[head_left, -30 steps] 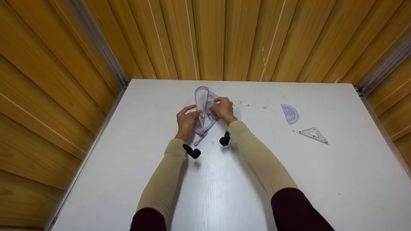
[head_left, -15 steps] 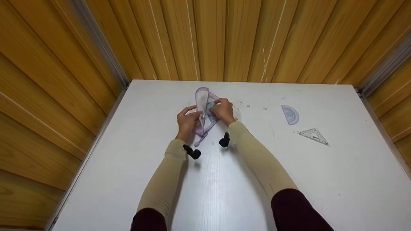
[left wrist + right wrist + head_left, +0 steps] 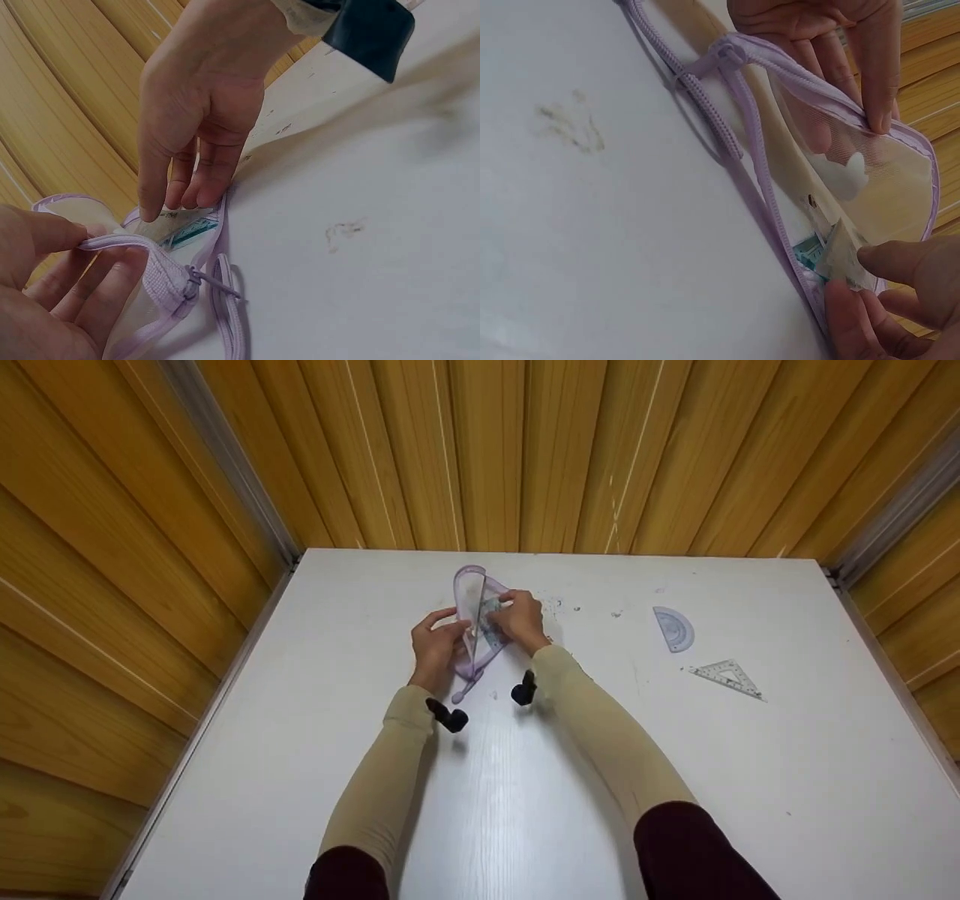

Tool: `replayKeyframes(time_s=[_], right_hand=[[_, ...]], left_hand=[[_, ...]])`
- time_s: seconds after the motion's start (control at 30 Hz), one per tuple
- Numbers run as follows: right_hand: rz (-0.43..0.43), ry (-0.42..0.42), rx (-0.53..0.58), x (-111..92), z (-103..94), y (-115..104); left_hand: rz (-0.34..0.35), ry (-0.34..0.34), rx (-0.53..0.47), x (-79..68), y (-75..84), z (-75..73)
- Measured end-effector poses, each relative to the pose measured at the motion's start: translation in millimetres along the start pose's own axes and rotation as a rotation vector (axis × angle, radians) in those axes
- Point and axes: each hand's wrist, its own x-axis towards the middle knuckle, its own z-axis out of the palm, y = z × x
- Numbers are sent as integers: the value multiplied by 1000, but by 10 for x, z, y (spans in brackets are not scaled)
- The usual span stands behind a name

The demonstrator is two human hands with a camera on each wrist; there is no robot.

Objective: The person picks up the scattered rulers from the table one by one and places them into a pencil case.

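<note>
Left hand and right hand flank a lilac mesh pouch.
The left, thumb against fingers, pinches its zipped edge, probably to hold the mouth apart. Well right of both lie a set square and a protractor. The right's curled fingers grip a pale item inside, seemingly to steady it; a teal piece shows beside them.

I see a semicircular protractor flat on the white table; triangular set square near it, not touching. Dark smudge on surface. Wood-grain panelling beyond, grey metal strip at corner.
</note>
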Motion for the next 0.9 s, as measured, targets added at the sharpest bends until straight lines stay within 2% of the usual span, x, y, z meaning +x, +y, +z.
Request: replayKeyframes(time_s=[0.13, 0.43, 0.73, 0.9], right_hand=[[9, 2, 1, -11, -21, -14], [10, -45, 82, -49, -92, -60], [-50, -15, 17, -53, -94, -23], [-50, -34, 50, -51, -100, -3]], left_hand=[[-4, -2, -7, -3, -7, 1], [-9, 8, 16, -10, 6, 17], [-31, 26, -27, -7, 10, 46], [-35, 37, -36, -3, 4, 46]])
